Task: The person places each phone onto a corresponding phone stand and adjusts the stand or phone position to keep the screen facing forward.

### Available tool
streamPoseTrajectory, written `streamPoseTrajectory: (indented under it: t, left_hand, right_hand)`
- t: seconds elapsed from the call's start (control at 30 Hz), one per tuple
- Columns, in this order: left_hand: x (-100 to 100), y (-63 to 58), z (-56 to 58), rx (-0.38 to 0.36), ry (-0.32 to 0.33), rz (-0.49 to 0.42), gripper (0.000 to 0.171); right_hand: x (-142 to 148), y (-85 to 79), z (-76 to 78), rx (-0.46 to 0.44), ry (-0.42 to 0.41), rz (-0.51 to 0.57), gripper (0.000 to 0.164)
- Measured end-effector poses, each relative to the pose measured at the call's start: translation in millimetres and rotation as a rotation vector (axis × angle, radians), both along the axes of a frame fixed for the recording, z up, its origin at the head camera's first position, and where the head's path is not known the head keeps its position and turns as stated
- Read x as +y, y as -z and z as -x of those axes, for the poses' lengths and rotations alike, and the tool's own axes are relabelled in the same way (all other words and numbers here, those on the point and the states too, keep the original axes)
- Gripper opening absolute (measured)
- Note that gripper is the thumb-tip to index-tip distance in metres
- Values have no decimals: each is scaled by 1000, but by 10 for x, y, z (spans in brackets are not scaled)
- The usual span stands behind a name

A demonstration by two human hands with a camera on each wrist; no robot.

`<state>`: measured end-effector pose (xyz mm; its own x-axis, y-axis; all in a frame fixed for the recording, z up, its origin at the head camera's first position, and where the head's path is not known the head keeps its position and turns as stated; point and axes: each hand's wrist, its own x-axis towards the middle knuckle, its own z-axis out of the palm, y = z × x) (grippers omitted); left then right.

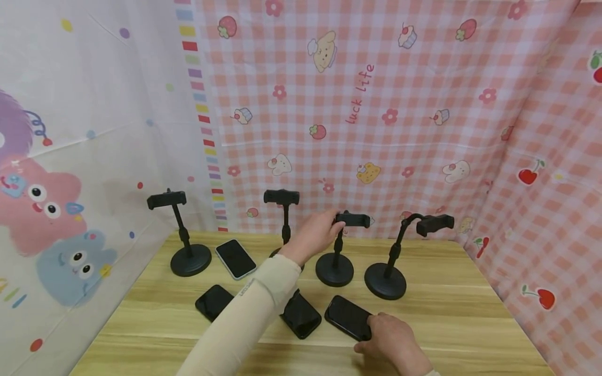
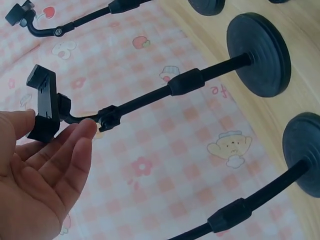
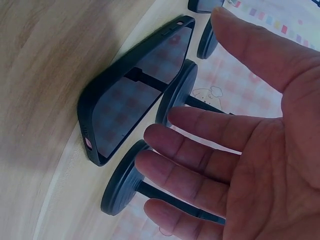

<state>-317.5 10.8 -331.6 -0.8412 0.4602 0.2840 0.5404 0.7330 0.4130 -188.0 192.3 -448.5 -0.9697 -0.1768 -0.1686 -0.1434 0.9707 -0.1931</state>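
Note:
My left hand [image 1: 314, 235] reaches across the table to a black phone stand [image 1: 337, 245], third from the left. In the left wrist view, thumb and fingers pinch one end of its clamp [image 2: 47, 100]. The stand's round base [image 2: 260, 55] rests on the wooden table. My right hand [image 1: 392, 339] is at the near right end of a black phone [image 1: 347, 316], which lies screen up. From the right wrist, the phone [image 3: 140, 95] shows stand reflections on its glass, and the fingers [image 3: 195, 155] are spread and nearly straight beside it.
Other black stands are at the far left [image 1: 188, 258], behind my left wrist [image 1: 282, 197], and at the right [image 1: 385, 279]. A pale-edged phone [image 1: 236, 258] and two dark phones, one at left [image 1: 213, 302] and one mid-table [image 1: 303, 316], lie flat. Patterned cloths [image 1: 301, 104] surround the table.

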Motion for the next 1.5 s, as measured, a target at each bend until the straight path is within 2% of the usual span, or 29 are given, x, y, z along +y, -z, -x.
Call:
streamPoseTrajectory:
  t: [0.2,0.47,0.83,1.23,1.5]
  left_hand:
    - [18,13,3,-76,17,-78,31]
    - [-23,6,-77,-102,43,-147,31]
    - [-125,-10,-243,-95,79,-155,40]
    - [-228,5,-302,-109,41,-170,43]
    - [-250,23,-286,-119,50,-169,42]
  right_hand:
    - [3,-7,-7,17,-3,3,59]
    - [14,14,-7,30,3,9,58]
    - [17,40,19,49,25,18,61]
    - [76,211,82,85,48,11,78]
    - [89,310,142,54,52,24,88]
